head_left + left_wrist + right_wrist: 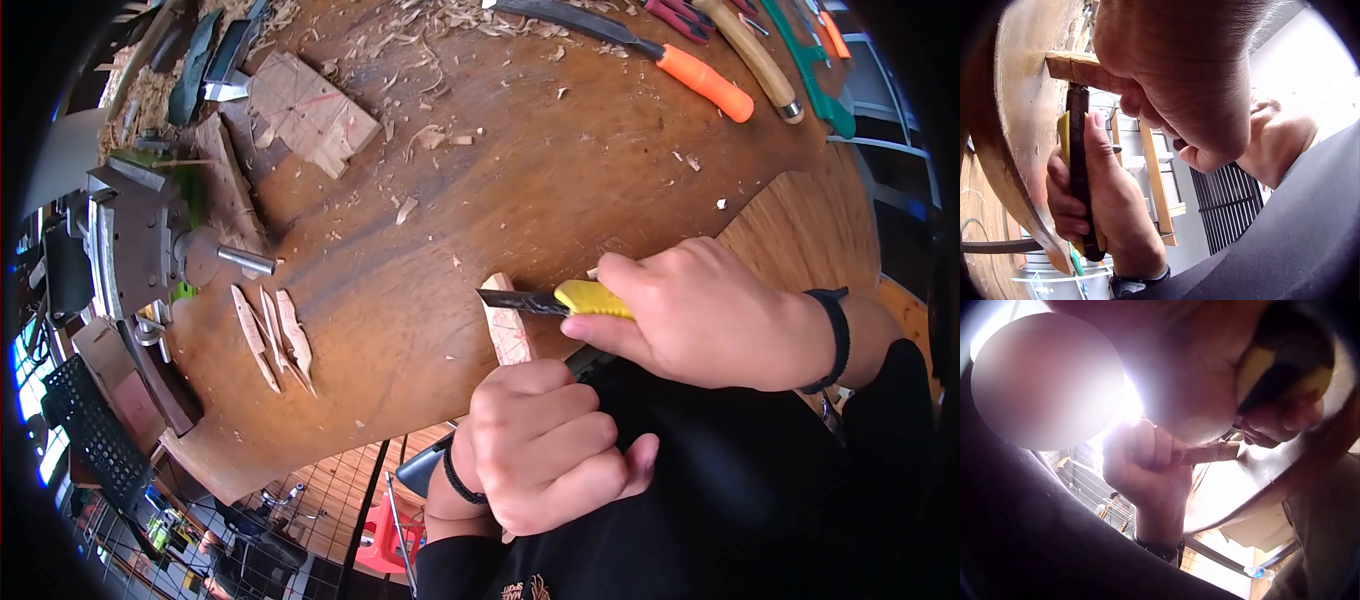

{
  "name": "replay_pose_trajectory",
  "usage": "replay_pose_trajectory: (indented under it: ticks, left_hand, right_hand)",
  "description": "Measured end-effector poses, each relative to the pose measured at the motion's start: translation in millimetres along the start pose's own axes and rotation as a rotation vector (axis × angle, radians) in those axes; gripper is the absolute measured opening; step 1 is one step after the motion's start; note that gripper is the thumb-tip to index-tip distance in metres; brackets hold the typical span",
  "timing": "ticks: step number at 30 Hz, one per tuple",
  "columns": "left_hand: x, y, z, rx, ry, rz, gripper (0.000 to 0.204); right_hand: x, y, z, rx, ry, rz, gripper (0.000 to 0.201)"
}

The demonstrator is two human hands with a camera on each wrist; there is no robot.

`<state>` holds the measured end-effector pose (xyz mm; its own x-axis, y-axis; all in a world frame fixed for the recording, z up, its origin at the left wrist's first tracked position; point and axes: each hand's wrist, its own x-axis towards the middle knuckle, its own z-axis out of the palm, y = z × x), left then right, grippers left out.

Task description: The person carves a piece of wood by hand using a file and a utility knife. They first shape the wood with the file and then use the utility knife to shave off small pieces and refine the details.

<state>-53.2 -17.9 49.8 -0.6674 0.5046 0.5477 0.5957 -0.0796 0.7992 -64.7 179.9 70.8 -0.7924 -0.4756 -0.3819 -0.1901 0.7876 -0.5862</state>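
A pale wood strip (510, 338) points away from the body at the table's near edge, its lower end inside my left hand (548, 445), whose fingers curl round it. My right hand (715, 318) grips a yellow utility knife (592, 299), and the dark blade lies across the strip near its far end. From the left wrist view, the knife (1074, 175) meets the strip (1079, 70) close to its end, held by the right hand (1107, 200). The right wrist view shows the strip (1213, 454) coming out of the left hand (1150, 465).
Thin carved wood pieces (272, 338) lie on the table (400, 330) at the left, near a metal vise (140, 240). A marked wood block (312, 112) and scattered shavings are farther back. An orange-handled chisel (700, 82) and other tools lie at the back right.
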Motion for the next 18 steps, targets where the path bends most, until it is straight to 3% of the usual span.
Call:
replay_pose_trajectory:
  ticks: [8, 10, 18]
  left_hand:
    - [-8.7, -7.5, -9.3, -0.159, 0.058, 0.062, 0.041]
    - [-12.0, -10.0, -7.5, -0.242, 0.176, 0.096, 0.041]
    - [-16.3, -8.3, 4.1, -0.198, 0.231, 0.121, 0.037]
  right_hand:
    - [6.7, -8.9, -0.9, -0.07, -0.023, 0.016, 0.054]
    - [8.0, -12.3, 1.5, -0.085, -0.032, 0.028, 0.054]
    - [6.0, -18.0, 16.1, -0.156, 0.088, 0.043, 0.053]
